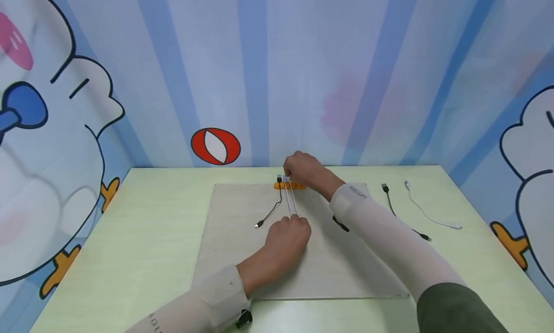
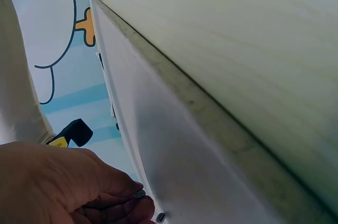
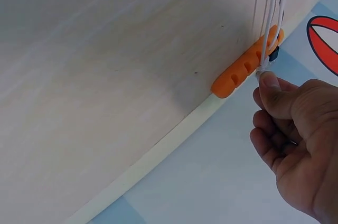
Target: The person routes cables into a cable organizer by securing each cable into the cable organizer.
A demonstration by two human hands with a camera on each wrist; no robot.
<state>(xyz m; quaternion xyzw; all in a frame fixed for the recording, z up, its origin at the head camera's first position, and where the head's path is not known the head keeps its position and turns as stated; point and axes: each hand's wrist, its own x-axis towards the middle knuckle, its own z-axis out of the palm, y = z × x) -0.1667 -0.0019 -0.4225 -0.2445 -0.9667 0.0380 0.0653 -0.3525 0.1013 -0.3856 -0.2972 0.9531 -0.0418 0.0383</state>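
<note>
An orange cable holder (image 1: 298, 185) with slots along its length lies at the far edge of a pale board (image 1: 242, 265). A thin black cable (image 1: 277, 205) and two white cable strands (image 1: 295, 203) run from it towards me. My right hand (image 3: 301, 129) pinches the end of a white cable (image 3: 271, 12) between thumb and index finger at the holder. Nearer to me, my left hand (image 1: 287, 239) grips the lower ends of the white strands. A small metal connector (image 2: 139, 194) shows between its fingertips in the left wrist view.
Under my right forearm a black connector (image 1: 340, 224) lies on the board. To the right, a black cable (image 1: 391, 205) and a white cable (image 1: 421, 210) lie on the table (image 1: 143, 246). A printed cloth backdrop (image 1: 294, 73) stands behind the table.
</note>
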